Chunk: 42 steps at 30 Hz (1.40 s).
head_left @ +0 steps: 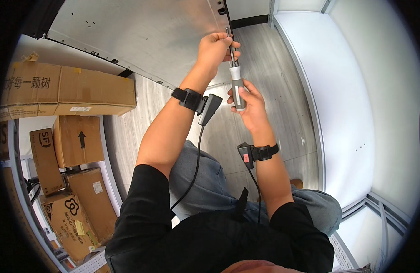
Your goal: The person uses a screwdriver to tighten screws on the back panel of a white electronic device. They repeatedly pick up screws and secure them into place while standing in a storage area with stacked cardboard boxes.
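Observation:
My right hand (250,102) is wrapped round the grey and white handle of a screwdriver (237,88). The metal shaft points away from me, along the edge of a large flat metal panel (141,38). Farther up, my left hand (215,49) has its thumb and fingers closed on the shaft close to the tip. The tip lies beside the panel's right edge; whether it touches a screw there is too small to tell. Each wrist wears a black strap with a small cabled device.
Cardboard boxes (78,91) stand stacked on a rack at the left. A white shelf (305,91) runs along the right side by the wall. Beneath my hands is a grey wood-look floor (273,132). Black cables (198,159) trail from the wrist devices toward my body.

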Motion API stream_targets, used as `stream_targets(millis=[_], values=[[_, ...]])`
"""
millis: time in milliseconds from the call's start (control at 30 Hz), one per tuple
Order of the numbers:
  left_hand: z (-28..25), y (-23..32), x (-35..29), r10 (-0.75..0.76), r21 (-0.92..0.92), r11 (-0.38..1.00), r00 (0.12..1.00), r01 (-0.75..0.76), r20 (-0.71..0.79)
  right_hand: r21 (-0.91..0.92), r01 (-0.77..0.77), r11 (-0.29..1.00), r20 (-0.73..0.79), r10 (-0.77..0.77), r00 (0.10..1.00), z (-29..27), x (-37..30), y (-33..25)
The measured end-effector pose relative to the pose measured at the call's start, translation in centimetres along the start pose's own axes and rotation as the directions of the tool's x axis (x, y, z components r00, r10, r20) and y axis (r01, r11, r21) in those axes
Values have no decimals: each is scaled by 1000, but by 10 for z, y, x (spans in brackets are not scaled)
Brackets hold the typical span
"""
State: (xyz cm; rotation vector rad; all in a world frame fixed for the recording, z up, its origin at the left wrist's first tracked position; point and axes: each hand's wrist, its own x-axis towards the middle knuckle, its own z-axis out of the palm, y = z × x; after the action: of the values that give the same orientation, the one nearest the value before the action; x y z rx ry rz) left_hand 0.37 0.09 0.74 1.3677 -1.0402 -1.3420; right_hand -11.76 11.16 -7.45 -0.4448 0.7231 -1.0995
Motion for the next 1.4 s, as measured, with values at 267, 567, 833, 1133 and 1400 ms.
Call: stream_targets(millis=[267, 567, 833, 1133, 1400], values=[[1, -5, 2, 51, 168, 985, 997, -40, -59, -334, 147, 931, -146, -205, 968, 12, 1, 6], [1, -2, 0, 6, 36, 999, 1000, -6, -10, 206, -150, 967, 176, 114, 978, -14, 5, -1], [2, -9, 1, 104, 170, 981, 993, -93, -56, -104, 16, 994, -107, -28, 994, 0, 4, 5], [1, -5, 4, 43, 89, 995, 997, -38, -60, -68, 21, 997, 20, -20, 1000, -3, 1, -1], [2, -4, 2, 36, 56, 998, 999, -34, -34, 103, -49, 993, 143, 34, 989, -12, 7, 0]])
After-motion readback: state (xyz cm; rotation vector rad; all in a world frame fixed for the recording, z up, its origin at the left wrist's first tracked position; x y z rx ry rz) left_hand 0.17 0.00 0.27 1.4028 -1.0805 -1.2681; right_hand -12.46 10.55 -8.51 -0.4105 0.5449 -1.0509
